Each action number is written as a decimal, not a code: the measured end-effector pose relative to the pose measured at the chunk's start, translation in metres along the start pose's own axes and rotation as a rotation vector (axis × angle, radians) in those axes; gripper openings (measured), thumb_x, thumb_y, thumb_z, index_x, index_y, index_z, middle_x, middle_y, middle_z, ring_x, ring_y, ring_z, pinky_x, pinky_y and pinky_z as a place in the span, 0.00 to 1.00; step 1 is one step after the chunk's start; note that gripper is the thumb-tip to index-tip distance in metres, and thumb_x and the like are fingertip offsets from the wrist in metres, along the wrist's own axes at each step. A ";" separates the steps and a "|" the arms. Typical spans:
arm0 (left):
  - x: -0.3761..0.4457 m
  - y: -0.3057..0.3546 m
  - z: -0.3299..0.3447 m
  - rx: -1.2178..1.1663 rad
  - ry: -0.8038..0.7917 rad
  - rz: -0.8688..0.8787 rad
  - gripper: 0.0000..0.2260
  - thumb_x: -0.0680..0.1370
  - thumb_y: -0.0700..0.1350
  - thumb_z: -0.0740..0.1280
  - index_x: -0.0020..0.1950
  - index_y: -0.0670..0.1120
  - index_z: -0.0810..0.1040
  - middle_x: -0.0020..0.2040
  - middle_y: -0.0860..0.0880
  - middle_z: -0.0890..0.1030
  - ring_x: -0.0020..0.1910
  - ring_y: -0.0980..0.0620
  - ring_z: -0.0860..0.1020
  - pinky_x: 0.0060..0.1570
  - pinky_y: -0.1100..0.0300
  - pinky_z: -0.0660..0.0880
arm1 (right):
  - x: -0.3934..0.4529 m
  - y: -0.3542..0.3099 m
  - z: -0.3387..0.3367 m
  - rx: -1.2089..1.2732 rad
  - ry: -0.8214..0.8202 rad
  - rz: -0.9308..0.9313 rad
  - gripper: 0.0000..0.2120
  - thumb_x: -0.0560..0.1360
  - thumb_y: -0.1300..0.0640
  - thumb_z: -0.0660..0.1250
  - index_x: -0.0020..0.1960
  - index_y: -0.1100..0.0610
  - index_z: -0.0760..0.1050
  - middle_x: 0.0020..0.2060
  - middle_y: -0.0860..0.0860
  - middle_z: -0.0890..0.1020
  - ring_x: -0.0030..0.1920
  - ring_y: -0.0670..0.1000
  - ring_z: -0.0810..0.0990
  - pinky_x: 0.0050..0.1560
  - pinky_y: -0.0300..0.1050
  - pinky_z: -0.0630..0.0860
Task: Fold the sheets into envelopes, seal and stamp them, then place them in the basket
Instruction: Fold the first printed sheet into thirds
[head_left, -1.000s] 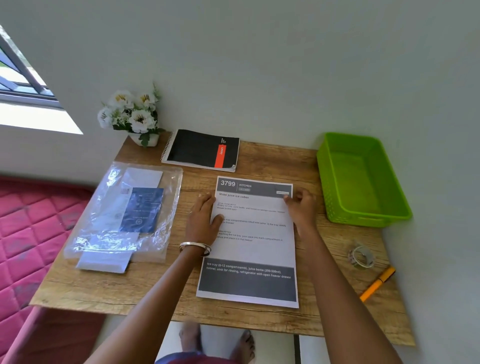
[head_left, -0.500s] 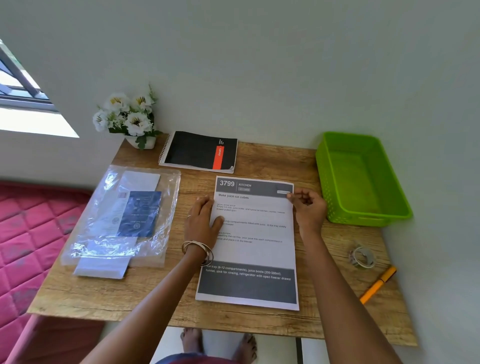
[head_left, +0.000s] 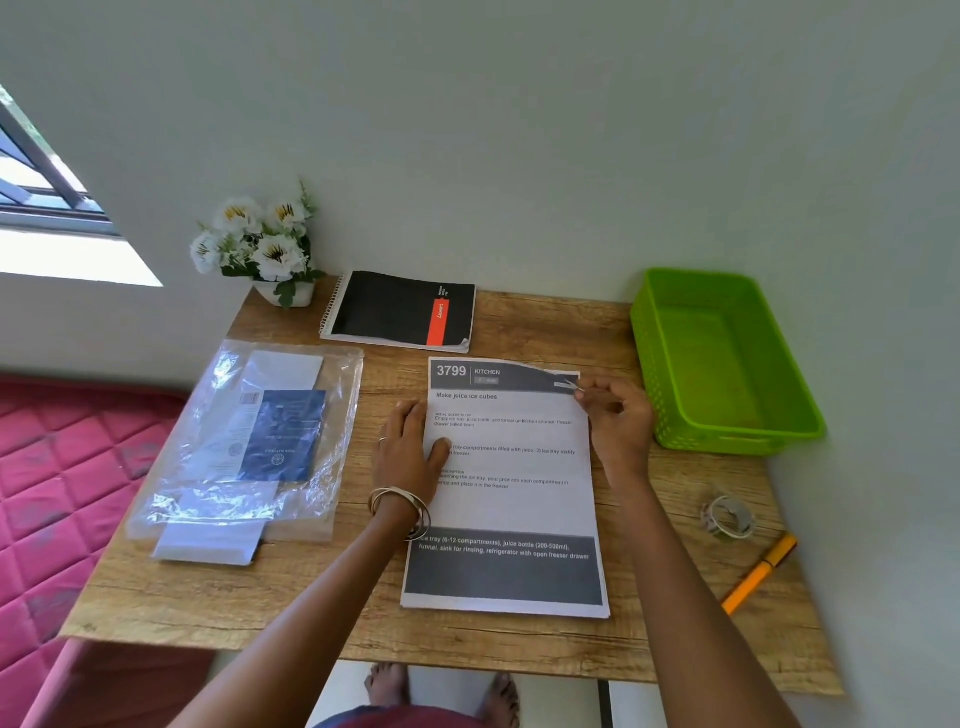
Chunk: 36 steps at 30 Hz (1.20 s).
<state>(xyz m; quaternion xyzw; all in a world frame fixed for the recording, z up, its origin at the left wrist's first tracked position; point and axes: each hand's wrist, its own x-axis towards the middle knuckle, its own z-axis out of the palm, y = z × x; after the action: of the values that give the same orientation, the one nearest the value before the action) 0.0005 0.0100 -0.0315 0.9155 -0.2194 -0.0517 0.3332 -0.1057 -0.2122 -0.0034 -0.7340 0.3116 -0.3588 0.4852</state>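
**Far right corner of the sheet lifted**

Your right hand (head_left: 618, 423) pinches the far right corner of the printed sheet (head_left: 511, 499) between thumb and fingertips, and that corner curls up off the worktop (head_left: 545, 325); your left hand (head_left: 410, 452) lies flat with straight fingers on the sheet's left edge, thumb pressing the paper; the sheet lies lengthwise in the middle of the worktop, its near end flat; the green basket (head_left: 727, 441) sits at the far right, just beside your right hand; a clear plastic bag (head_left: 249, 447) holding envelopes lies to the left; a black notebook (head_left: 402, 312) rests beyond the sheet; a tape roll (head_left: 727, 517) and an orange pen (head_left: 758, 574) lie near right.
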 end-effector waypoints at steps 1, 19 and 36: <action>0.000 0.000 0.000 -0.004 -0.001 -0.010 0.25 0.75 0.48 0.66 0.71 0.45 0.64 0.68 0.47 0.66 0.65 0.48 0.68 0.62 0.50 0.67 | -0.004 0.001 -0.003 -0.004 -0.009 0.004 0.10 0.70 0.64 0.73 0.41 0.49 0.81 0.46 0.45 0.83 0.49 0.47 0.80 0.48 0.46 0.76; 0.008 -0.012 -0.038 -0.438 -0.217 -0.018 0.16 0.81 0.41 0.57 0.67 0.52 0.71 0.68 0.51 0.71 0.65 0.51 0.69 0.63 0.53 0.69 | -0.052 0.018 -0.024 -0.500 -0.255 -0.186 0.18 0.68 0.78 0.60 0.43 0.61 0.82 0.53 0.55 0.83 0.57 0.54 0.77 0.61 0.49 0.72; -0.002 -0.020 -0.012 0.173 -0.196 0.238 0.20 0.79 0.49 0.62 0.71 0.50 0.68 0.74 0.54 0.60 0.76 0.47 0.50 0.72 0.52 0.51 | -0.074 -0.012 0.064 -0.872 -0.774 -0.312 0.28 0.83 0.48 0.48 0.77 0.58 0.45 0.78 0.54 0.48 0.77 0.52 0.42 0.74 0.47 0.40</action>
<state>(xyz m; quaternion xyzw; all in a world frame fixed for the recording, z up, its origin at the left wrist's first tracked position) 0.0093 0.0314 -0.0352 0.8989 -0.3612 -0.0818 0.2341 -0.0918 -0.1176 -0.0262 -0.9796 0.1193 0.0279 0.1594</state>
